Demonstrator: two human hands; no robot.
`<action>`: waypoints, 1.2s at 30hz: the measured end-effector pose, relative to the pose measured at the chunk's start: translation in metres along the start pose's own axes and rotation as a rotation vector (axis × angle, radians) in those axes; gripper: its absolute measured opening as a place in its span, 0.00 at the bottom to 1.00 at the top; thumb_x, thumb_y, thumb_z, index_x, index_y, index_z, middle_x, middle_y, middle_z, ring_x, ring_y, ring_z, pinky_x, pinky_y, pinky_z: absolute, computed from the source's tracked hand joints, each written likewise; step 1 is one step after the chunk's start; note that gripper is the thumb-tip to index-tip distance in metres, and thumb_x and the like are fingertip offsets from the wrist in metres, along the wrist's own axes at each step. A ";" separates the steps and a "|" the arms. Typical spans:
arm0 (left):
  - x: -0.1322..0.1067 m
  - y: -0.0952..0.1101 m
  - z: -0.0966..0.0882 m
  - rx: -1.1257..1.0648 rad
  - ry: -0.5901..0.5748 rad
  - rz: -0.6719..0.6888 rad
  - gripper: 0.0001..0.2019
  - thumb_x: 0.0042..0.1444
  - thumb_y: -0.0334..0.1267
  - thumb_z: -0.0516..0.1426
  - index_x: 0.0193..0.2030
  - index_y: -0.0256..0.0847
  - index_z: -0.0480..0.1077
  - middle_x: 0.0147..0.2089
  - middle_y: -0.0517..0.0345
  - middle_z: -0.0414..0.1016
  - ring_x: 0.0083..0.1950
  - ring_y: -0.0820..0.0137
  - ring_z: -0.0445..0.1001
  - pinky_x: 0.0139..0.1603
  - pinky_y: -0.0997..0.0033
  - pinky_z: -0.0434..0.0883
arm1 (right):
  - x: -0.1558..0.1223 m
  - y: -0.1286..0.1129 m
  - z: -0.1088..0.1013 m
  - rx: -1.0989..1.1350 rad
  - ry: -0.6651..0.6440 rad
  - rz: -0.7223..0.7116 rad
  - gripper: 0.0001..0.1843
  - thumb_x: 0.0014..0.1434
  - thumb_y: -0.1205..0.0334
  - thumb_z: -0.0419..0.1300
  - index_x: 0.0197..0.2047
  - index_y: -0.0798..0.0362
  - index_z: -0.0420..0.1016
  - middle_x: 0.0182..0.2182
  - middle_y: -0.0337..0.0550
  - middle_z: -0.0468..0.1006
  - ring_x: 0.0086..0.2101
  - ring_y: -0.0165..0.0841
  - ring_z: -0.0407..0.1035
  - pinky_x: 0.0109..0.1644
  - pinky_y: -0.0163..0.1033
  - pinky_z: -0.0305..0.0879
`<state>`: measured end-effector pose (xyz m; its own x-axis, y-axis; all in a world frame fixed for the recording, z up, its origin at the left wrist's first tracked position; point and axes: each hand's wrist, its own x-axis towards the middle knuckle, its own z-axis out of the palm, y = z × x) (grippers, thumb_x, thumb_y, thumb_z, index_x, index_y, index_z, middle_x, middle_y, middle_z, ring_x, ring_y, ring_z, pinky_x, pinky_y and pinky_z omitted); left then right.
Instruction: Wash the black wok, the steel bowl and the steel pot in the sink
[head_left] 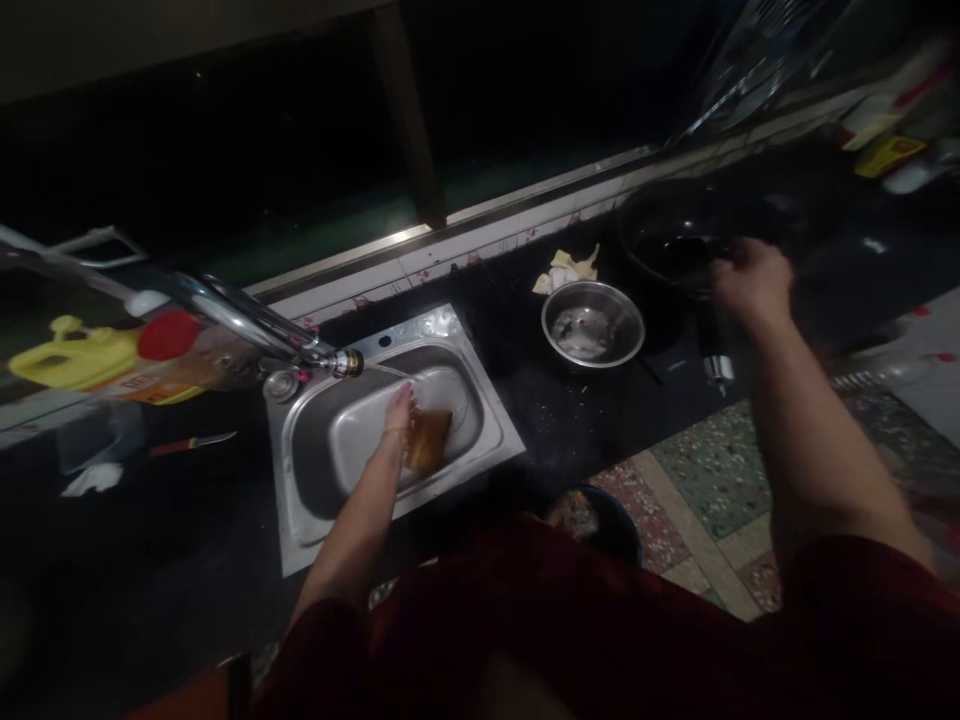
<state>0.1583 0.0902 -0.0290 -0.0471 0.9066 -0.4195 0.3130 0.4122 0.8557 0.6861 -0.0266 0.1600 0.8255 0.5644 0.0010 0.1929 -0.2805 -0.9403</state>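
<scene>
My left hand (400, 412) is over the steel sink (487, 432), near a thin stream of water from the tap (341, 362). Its fingers appear closed on the edge of a brown, squarish slab (430, 440), whose kind I cannot make out. My right hand (754, 283) reaches to the near rim of a dark pan (660, 235) at the right. Its fingers are curled, and blur and darkness hide what they grip. Below that hand, a dark handle with a metal end (718, 368) points towards me.
A steel bowl (592, 358) holding something pale stands between sink and pan, with a crumpled yellow-white wrapper (566, 270) behind. Left of the sink are a knife (193, 443) and a yellow jug (71, 358). A bin (626, 525) stands below the counter edge.
</scene>
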 end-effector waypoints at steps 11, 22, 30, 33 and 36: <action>0.022 0.056 0.005 0.213 -0.135 0.069 0.25 0.62 0.57 0.46 0.51 0.43 0.72 0.45 0.53 0.79 0.50 0.65 0.75 0.45 0.67 0.73 | -0.122 0.103 0.115 0.616 -0.402 1.079 0.28 0.66 0.43 0.41 0.40 0.59 0.68 0.27 0.52 0.77 0.27 0.35 0.74 0.29 0.39 0.75; -0.055 -0.095 -0.108 1.018 -0.233 -0.328 0.28 0.37 0.36 0.67 0.50 0.43 0.73 0.53 0.45 0.74 0.54 0.53 0.73 0.53 0.58 0.69 | -0.199 0.082 0.157 0.301 -0.470 0.681 0.09 0.55 0.75 0.53 0.34 0.54 0.71 0.27 0.45 0.77 0.26 0.34 0.74 0.24 0.37 0.76; -0.019 -0.092 -0.143 1.015 -0.188 -0.220 0.20 0.58 0.43 0.55 0.53 0.34 0.68 0.50 0.38 0.74 0.54 0.56 0.74 0.52 0.64 0.68 | -0.333 0.063 0.328 0.127 -0.786 0.949 0.07 0.58 0.75 0.52 0.37 0.55 0.67 0.24 0.38 0.73 0.25 0.28 0.69 0.27 0.35 0.75; -0.013 -0.069 -0.180 1.007 0.099 0.002 0.22 0.62 0.49 0.49 0.55 0.34 0.66 0.53 0.37 0.70 0.57 0.56 0.70 0.56 0.63 0.66 | -0.364 0.071 0.375 0.127 -0.839 1.021 0.10 0.58 0.76 0.50 0.40 0.55 0.65 0.25 0.37 0.73 0.26 0.28 0.71 0.30 0.36 0.75; -0.004 -0.053 -0.191 0.993 0.096 0.212 0.22 0.63 0.50 0.49 0.53 0.34 0.67 0.53 0.39 0.69 0.57 0.57 0.69 0.57 0.64 0.65 | -0.391 0.081 0.397 0.082 -0.861 1.063 0.10 0.57 0.75 0.51 0.41 0.55 0.65 0.24 0.37 0.73 0.24 0.28 0.70 0.28 0.35 0.74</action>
<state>-0.0391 0.0822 -0.0145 0.0389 0.9737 -0.2247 0.9673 0.0197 0.2529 0.1687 0.0386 -0.0518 -0.0383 0.4158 -0.9086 -0.3768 -0.8482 -0.3723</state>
